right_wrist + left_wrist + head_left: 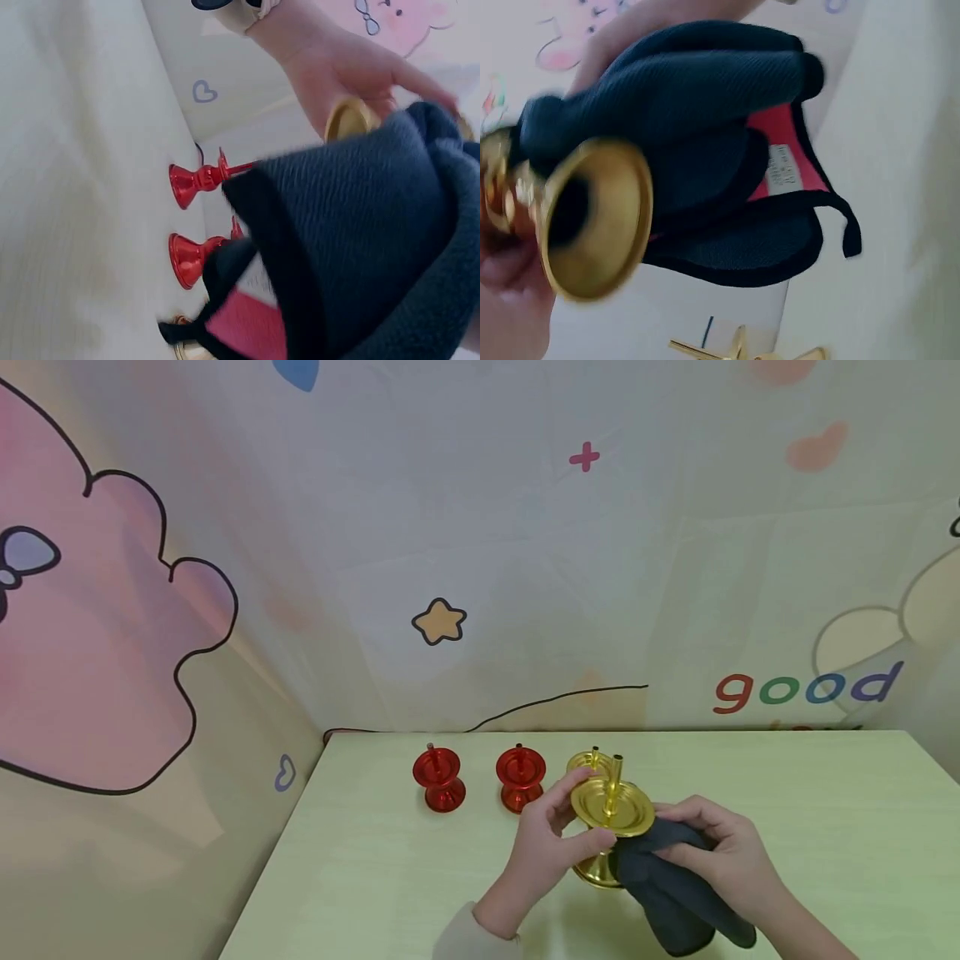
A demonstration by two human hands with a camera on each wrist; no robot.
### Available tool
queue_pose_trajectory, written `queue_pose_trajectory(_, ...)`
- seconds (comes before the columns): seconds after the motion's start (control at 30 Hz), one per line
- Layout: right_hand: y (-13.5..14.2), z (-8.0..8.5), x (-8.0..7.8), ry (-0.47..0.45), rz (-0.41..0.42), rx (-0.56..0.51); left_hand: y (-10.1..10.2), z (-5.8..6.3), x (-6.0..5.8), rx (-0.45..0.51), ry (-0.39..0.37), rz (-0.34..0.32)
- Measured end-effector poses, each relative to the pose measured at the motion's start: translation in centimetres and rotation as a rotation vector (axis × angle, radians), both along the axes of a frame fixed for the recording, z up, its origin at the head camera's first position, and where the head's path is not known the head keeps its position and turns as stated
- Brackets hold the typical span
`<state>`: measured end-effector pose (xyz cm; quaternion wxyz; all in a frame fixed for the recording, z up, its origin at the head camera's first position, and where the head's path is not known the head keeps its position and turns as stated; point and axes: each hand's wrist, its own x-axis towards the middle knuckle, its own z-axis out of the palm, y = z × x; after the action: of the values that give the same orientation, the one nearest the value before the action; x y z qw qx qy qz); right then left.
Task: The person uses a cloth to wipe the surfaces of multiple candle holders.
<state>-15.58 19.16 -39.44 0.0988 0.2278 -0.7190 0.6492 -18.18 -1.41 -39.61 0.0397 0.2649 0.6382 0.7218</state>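
My left hand (551,843) grips a gold candle holder (633,808) by its upper dish, thumb on the near rim and fingers at the far side. The holder is raised over the table, its spike pointing up. In the left wrist view its hollow flared base (622,225) faces the camera. My right hand (723,852) pinches a dark blue-grey cloth (667,893) against the holder's right side, just under the dish. The folded cloth has black edging, a hanging loop and a pink patch with a white label (781,169).
Two red candle holders (445,795) (521,768) stand upright toward the back of the pale table (360,877). A second gold candle holder (581,763) stands right of them, partly hidden behind the raised one. A printed curtain (510,568) hangs behind the table.
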Motion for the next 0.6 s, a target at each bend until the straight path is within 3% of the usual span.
queue_pose_trajectory(0.1, 0.5, 0.0, -0.1, -0.020, 0.128, -0.086, -0.5, -0.1, -0.4, 0.064, -0.071, -0.191)
queue_pose_trajectory(0.2, 0.9, -0.1, -0.2, -0.033, 0.228, -0.133, -0.7, -0.2, -0.7, 0.052, -0.099, -0.289)
queue_pose_trajectory(0.43, 1.7, -0.4, -0.3, -0.043, 0.296, -0.110, -1.1, -0.2, -1.3, -0.015, -0.133, -0.396)
queue_pose_trajectory(0.6, 2.3, -0.5, -0.5, -0.073, 0.283, -0.068, -0.6, -0.3, -1.3, -0.004, -0.150, -0.353)
